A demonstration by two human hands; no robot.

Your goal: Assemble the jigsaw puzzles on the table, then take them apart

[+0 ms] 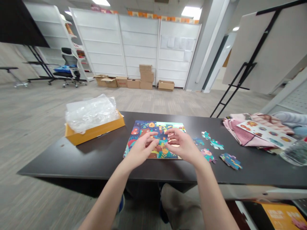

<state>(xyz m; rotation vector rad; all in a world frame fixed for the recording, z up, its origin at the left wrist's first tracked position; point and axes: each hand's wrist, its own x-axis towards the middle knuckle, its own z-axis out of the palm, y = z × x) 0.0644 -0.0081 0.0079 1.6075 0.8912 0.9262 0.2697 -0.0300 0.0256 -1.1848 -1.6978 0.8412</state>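
Observation:
A colourful jigsaw puzzle (136,132) lies on the black table in front of me, its picture largely filled in. Over its left half hovers my left hand (142,147), thumb and fingers curved but apart, with nothing visible in it. My right hand (184,146) is above the right half, fingers bent and spread from the thumb; I make out no piece in its grasp. The fingertips of both hands face each other across a small gap. Just right of the board lie several loose puzzle pieces (217,144), one larger blue piece (231,161) nearest the table's front.
To the left stands a yellow box (96,131) holding clear plastic wrap (92,111). Folded pink cloths (251,135), a sticker sheet (266,133) and a clear plastic container (295,153) occupy the table's right end. Cardboard boxes (146,76) sit by the far shelves.

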